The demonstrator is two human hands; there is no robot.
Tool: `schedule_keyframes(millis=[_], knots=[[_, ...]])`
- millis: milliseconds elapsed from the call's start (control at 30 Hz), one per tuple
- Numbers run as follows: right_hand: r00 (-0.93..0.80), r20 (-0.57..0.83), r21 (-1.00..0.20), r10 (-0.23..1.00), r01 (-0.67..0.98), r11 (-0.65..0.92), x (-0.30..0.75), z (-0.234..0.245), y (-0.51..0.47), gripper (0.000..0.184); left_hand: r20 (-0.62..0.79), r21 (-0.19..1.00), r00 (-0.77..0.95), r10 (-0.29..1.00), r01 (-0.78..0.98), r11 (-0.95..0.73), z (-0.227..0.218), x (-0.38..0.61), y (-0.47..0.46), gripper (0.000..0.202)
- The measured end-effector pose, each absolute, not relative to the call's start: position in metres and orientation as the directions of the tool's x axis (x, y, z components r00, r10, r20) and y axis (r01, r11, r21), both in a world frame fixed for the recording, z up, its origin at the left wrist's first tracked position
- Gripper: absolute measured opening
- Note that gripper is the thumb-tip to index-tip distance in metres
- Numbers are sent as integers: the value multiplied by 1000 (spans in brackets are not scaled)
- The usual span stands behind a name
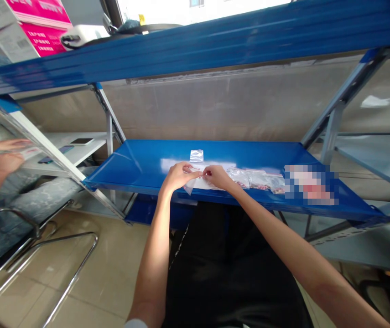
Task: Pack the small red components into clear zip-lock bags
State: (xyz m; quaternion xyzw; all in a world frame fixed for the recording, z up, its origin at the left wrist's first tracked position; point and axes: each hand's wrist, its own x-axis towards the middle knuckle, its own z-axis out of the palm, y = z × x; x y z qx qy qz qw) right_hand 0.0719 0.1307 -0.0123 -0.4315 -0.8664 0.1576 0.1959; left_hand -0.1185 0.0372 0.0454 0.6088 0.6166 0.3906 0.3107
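Clear plastic bag [191,183] apparently pinched between left hand [180,176] and right hand [217,177], fingers nearly closed, over blue steel shelf [136,166].

Left hand [180,176], right hand [218,177], both pinching

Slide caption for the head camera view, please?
Left hand and right hand pinch a plastic bag on a blue shelf.

Steel shelf [129,159] is showing glossy blue w/ white glare. Carton [40,38] is showing magenta w/ white label. Nearby person's jeans [40,193] are showing mottled grey.
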Motion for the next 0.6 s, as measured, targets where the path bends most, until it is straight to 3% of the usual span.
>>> schedule_keyframes(millis=[200,300,400,600], knots=[[-524,234,-528,819,638,560,75,-8,133,14,87,884,-67,994,466,-46,39,-118,39,62],[-476,287,-708,831,479,519,84,4,126,14,100,884,-45,994,463,-68,34,-114,35,62],[-480,303,-844,823,266,466,94,21,109,30,143,866,19,989,481,-135,32,-106,28,60],[-548,290,-860,784,209,465,106,48,80,47,223,868,80,972,437,-235,41,-90,18,52]])
